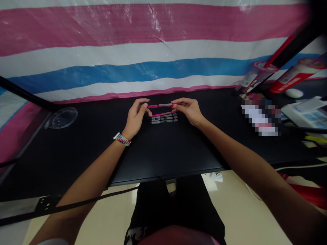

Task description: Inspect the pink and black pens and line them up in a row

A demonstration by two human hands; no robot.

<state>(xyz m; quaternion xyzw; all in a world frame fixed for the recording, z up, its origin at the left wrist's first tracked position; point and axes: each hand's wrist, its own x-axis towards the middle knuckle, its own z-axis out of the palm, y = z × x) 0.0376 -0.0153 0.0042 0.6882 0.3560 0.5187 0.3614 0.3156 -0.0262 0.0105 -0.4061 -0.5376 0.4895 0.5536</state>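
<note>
A pink-and-red pen (163,105) lies level between my two hands, just above the desk or resting on it; I cannot tell which. My left hand (136,117), with a woven wristband, has thumb and fingers closed at the pen's left end. At its right end, the thumb and forefinger of my right hand (189,110) pinch it. Directly below, on the near side, another pink pen (162,114) lies in a row with several dark-and-clear pens (163,119), all side by side and roughly parallel to the desk's edge.
The black desk (153,153) backs onto a striped sheet (143,71). A clear plastic lid (63,118) sits at left. To the right stand a cup with a red straw (257,76), a red-and-white cup (293,76), a white egg-shaped object (294,93) and a white-and-blue box (308,112).
</note>
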